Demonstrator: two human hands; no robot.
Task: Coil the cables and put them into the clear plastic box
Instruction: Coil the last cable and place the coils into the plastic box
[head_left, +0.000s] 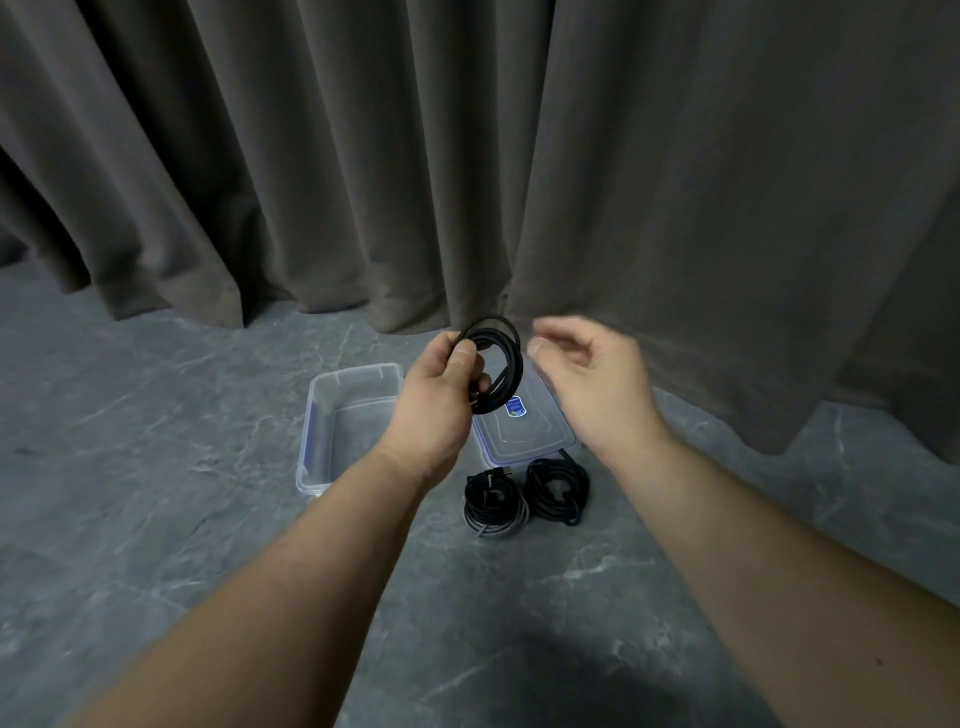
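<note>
Your left hand (434, 400) grips a coiled black cable (493, 364), thumb pressed on the top of the loops and fingers curled round them from behind, so the coil stands upright just above and beyond your knuckles. Your right hand (587, 379) hangs just to the right of that coil, not touching it, fingers loosely curved and holding nothing; its fingertips are blurred.

Below your left hand, and reaching out to its left, the clear plastic box (332, 415) sits open on the grey marbled counter (156, 467); the part of its inside that shows holds nothing, though your left hand and wrist cover its right side. Under the gap between your two hands lies the clear lid (524, 436), flat, with a blue label (515, 405) near its middle, and the held coil overlaps its far end in this view.

Nearer to you than the lid, between your wrists, two more coils rest on the counter side by side and touching: a black and grey coiled cable (496, 504) on the left and an all-black coiled cable (558, 488) on the right, close to your right wrist. Beyond both hands a dark grey curtain (467, 156) hangs in folds down to the counter.
</note>
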